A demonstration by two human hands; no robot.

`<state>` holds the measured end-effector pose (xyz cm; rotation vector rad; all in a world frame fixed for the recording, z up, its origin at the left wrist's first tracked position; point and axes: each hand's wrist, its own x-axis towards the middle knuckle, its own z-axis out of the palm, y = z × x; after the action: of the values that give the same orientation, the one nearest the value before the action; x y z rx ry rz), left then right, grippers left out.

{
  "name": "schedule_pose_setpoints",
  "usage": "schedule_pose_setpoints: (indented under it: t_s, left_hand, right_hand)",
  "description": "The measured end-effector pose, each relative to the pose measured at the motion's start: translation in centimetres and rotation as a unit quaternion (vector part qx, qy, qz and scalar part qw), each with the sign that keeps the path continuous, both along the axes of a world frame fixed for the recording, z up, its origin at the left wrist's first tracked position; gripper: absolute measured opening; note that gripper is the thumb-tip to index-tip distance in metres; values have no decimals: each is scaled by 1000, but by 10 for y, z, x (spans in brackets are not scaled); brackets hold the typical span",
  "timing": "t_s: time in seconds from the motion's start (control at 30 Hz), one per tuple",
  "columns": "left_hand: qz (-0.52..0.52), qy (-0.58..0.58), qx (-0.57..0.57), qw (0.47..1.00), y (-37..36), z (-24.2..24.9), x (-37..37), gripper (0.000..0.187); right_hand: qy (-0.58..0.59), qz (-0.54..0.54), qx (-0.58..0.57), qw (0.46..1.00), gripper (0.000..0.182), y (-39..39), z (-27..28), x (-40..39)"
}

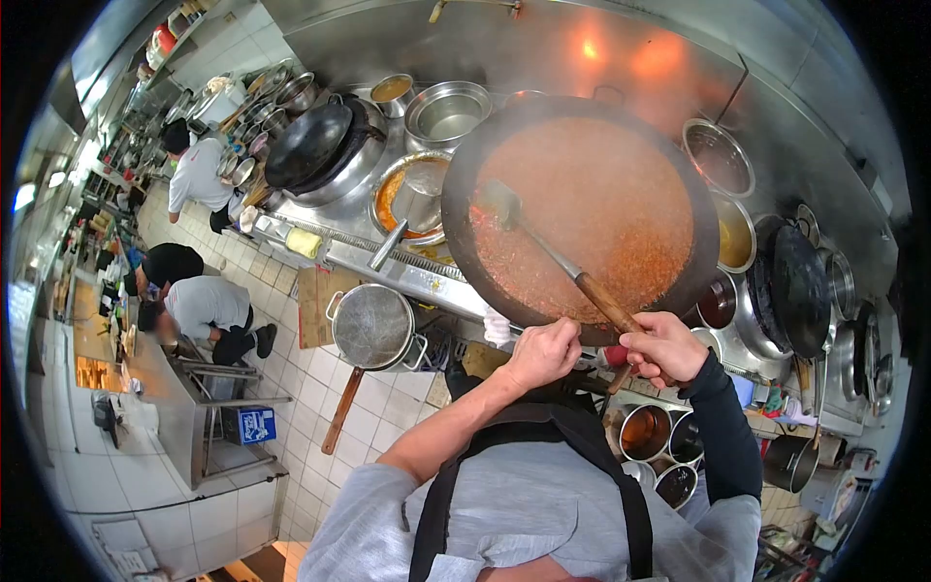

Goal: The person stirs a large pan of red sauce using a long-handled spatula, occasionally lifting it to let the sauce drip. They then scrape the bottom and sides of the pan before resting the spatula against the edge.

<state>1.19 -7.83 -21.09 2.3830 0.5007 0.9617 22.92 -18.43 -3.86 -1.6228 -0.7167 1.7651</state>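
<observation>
On the far left I see tiled floor, a steel prep counter, and three people in the aisle, one standing in a white top and two bent low beside the counter. Moving right, a black empty wok sits tilted on its burner, and a round steel strainer with a wooden handle hangs off the front edge of the range. Behind it stands a steel bowl of orange sauce with a ladle in it.

My left hand is closed around the near rim of the big wok, gripping it. The wok is wide, dark and round, centred on the range, filled almost to the edge with a reddish-brown, grainy, bubbling sauce that gives off steam.

My right hand is wrapped tight on the wooden handle of a metal ladle, whose bowl dips into the sauce at the left side.

Further right are steel pots and another black wok.
</observation>
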Motion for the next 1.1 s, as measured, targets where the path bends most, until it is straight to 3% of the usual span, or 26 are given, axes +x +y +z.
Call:
schedule_pose_setpoints:
  t_s: [0.37,0.77,0.87,0.97,1.07,1.1]
  left_hand:
    - [-10,6,-6,1000,1,1,-1,23]
    - [-7,1,-9,1000,1,0,-1,26]
    - [-9,5,-5,1000,2,-1,-1,27]
    - [-11,6,-7,1000,2,-3,-1,28]
    - [-9,5,-7,1000,2,-4,-1,28]
    - [-10,3,-9,1000,2,-3,-1,27]
  right_hand:
    - [36,-23,-30,999,12,-8,7,5]
    - [-65,31,14,997,13,-12,11,7]
    - [-185,64,7,981,17,-12,32,4]
    - [-328,122,192,917,26,-18,14,16]
    - [-446,187,188,855,32,-13,26,25]
    - [-439,179,199,858,33,-13,26,26]
